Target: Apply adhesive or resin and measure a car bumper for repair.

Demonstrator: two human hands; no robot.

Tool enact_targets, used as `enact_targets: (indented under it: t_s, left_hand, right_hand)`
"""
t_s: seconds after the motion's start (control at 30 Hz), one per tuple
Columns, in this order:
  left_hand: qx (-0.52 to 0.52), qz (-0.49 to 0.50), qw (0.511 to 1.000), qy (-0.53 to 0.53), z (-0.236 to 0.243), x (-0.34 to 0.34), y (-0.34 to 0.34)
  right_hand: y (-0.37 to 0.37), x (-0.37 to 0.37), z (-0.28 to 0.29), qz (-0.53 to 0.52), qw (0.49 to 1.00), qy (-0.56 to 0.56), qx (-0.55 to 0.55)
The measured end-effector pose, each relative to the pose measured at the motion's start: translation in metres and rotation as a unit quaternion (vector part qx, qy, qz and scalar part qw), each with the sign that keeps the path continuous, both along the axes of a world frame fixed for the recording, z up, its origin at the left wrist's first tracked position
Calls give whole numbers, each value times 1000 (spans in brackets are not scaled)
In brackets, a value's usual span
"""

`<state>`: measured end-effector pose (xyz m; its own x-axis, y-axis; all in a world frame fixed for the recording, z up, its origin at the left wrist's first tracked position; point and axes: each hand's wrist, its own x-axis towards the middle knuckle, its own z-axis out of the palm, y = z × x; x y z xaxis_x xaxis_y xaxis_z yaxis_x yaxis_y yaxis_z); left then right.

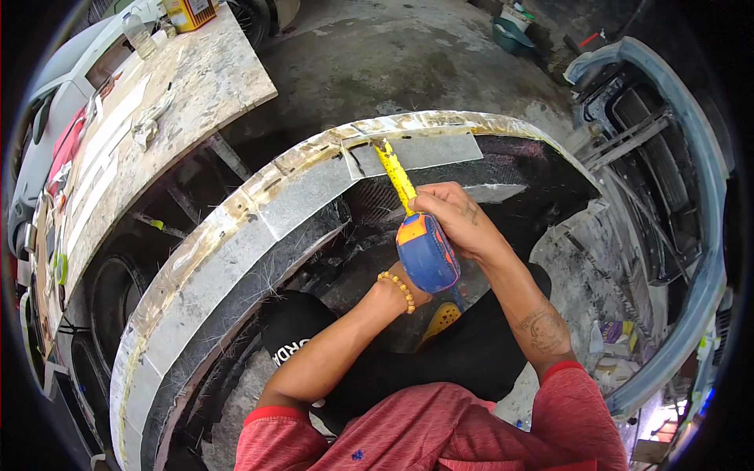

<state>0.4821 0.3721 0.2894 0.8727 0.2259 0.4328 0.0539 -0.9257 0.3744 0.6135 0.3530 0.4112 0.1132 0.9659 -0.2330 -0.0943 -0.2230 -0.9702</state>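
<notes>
A blue and orange tape measure [428, 253] is in my right hand [449, 213], whose fingers curl beside the case, with the thumb near its mouth. Its yellow blade [397, 174] runs out to the inner edge of a large curved panel [236, 206]. The blade tip rests on or just over a pale grey sheet strip [420, 151] along that rim. Below the case, my left hand [415, 289], with a yellow bead bracelet at the wrist, reaches behind it. The case hides the left fingers, so I cannot tell their grip.
A stained board table [208, 74] with paper strips, a bottle [139, 38] and a yellow tin [188, 12] stands at left beside a parked car. Frayed fibres stick out of the curved panel. A blue-grey curved frame [711, 235] rises at right. Behind is a green basin [512, 34].
</notes>
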Motion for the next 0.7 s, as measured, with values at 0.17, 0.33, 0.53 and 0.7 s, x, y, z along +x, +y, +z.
enact_targets:
  t_s: [0.17, 0.33, 0.53, 0.7]
  left_hand:
    - [128, 26, 991, 14, -4, 1, 1]
    - [121, 32, 992, 24, -5, 5, -2]
    - [114, 25, 993, 12, 3, 4, -1]
    - [-74, -35, 996, 34, 0, 11, -1]
  right_hand:
    - [2, 1, -7, 5, 1000, 0, 1]
    - [0, 5, -12, -5, 1000, -7, 6]
    - [-1, 5, -13, -3, 1000, -20, 11]
    - [-24, 8, 7, -14, 997, -35, 73]
